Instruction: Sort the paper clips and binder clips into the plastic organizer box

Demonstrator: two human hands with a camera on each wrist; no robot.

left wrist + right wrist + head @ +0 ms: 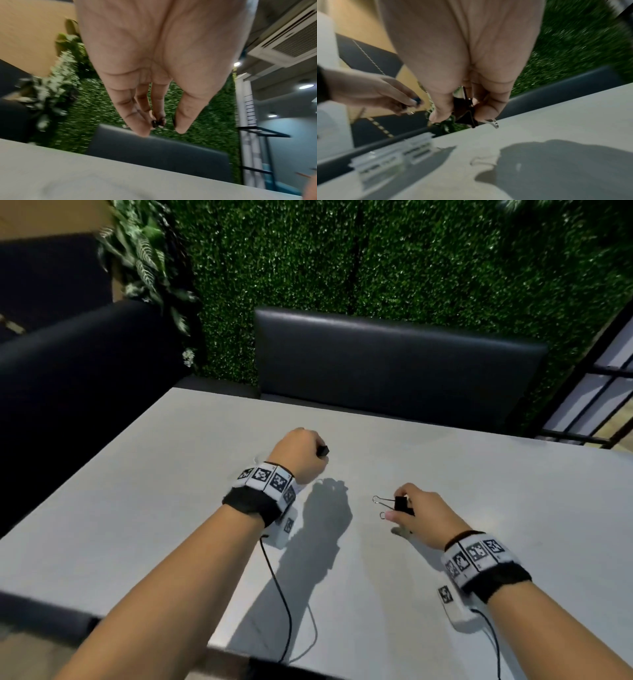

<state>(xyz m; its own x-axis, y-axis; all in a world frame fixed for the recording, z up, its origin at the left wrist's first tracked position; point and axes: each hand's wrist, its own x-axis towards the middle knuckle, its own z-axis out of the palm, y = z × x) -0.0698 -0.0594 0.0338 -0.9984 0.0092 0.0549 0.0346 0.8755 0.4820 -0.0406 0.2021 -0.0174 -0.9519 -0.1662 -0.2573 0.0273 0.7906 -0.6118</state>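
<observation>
Head view: both forearms reach over a pale grey tabletop, each wrist wearing a black band with printed marker tiles and a cabled white unit beneath. The right hand pinches a black binder clip between thumb and fingers, its two wire handles pointing left, above the tabletop. The left hand is curled, held farther out and to the left; a small black object protrudes from between its fingertips.

Left wrist view: the fingers point down with the thumb close beside them, pinching a small dark item; blur prevents telling what kind of clip it is.

Right wrist view: the thumb and fingers grip the binder clip's black body, a silver handle jutting out just over the tabletop. The clear organizer box, blurred, sits on the tabletop at lower left near the far edge, below the left hand; its contents cannot be made out.

Background: a dark padded chair back behind the tabletop, and an artificial hedge wall beyond it.
</observation>
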